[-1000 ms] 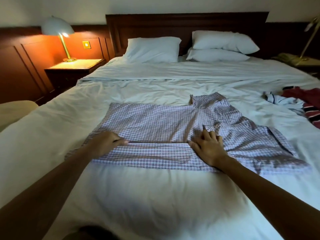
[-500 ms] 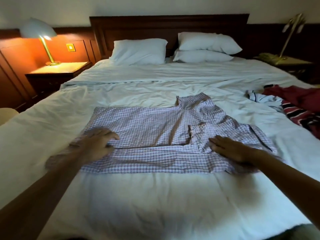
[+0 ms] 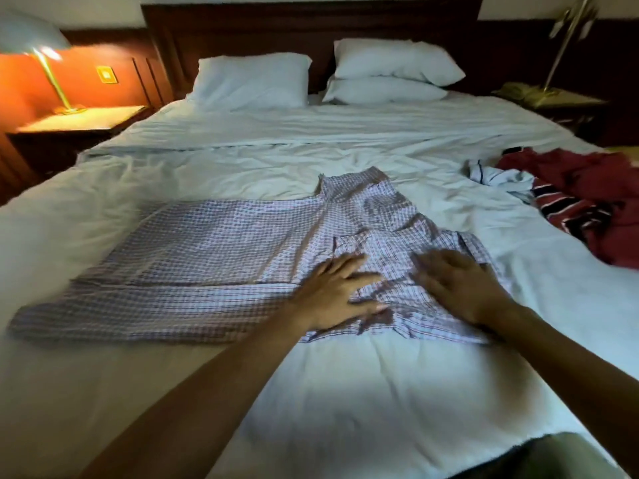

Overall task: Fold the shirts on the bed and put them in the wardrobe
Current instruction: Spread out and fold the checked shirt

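A blue and white checked shirt (image 3: 221,257) lies spread across the white bed (image 3: 345,402), its near long edge folded inward and its right end rumpled. My left hand (image 3: 333,292) lies flat, fingers spread, on the shirt right of centre. My right hand (image 3: 456,288) presses flat on the rumpled right end, slightly blurred. Neither hand grips the cloth. A pile of other clothes, a dark red shirt (image 3: 594,202) with striped trim and a white one (image 3: 501,178), sits at the bed's right edge.
Three white pillows (image 3: 252,79) lean against the dark wooden headboard (image 3: 311,25). A lit brass lamp (image 3: 48,70) stands on the left nightstand (image 3: 69,126). Another lamp and a nightstand (image 3: 549,95) stand at the right. No wardrobe is in view.
My left hand has slid from the shirt's left part to right of centre. My right hand stays on the right end, which was folded inward. The view has shifted right.
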`<state>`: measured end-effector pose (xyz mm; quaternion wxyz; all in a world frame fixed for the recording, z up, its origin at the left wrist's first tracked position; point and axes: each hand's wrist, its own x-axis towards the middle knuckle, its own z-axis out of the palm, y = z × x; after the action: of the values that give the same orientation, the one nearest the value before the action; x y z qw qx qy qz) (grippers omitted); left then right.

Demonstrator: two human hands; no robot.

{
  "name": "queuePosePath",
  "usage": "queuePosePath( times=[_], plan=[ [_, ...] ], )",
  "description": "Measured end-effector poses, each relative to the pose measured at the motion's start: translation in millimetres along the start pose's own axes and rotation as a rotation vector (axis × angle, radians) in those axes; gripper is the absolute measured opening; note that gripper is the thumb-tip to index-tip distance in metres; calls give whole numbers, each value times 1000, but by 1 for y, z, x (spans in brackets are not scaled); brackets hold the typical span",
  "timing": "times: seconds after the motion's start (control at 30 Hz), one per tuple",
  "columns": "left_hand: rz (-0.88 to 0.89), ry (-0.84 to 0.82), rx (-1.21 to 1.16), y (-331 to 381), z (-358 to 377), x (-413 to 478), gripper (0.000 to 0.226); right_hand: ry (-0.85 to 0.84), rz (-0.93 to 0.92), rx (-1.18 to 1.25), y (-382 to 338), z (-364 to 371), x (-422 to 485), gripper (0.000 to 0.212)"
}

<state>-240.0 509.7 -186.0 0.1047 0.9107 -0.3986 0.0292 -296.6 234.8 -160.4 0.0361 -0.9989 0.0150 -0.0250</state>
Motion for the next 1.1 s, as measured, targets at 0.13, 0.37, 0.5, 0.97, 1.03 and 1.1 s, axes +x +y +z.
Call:
queuePosePath(
  times=[0.13,0.37,0.5,0.97,1.03,1.1],
  plan=[
    [-173,172,-48,-27,10,-10,84,36,201,88,28,-30,-22,51],
    [-211,291,-86,-33,18,-18,77,-75,162,364,20,-52,-76,50],
    [-228,286,-95,-31,17,-21,72,217,197,864,15,-47,-79,49],
    [-292,206,-238,-22,-5,-54,79,-174,246,455,31,-47,-60,33],
    [-284,199,-254,-21,-9,-55,79,-322,307,648,35,-54,-67,33],
    [-308,164,-271,-20,-13,-54,66,-430,347,703,39,-66,-75,28]
  ],
)
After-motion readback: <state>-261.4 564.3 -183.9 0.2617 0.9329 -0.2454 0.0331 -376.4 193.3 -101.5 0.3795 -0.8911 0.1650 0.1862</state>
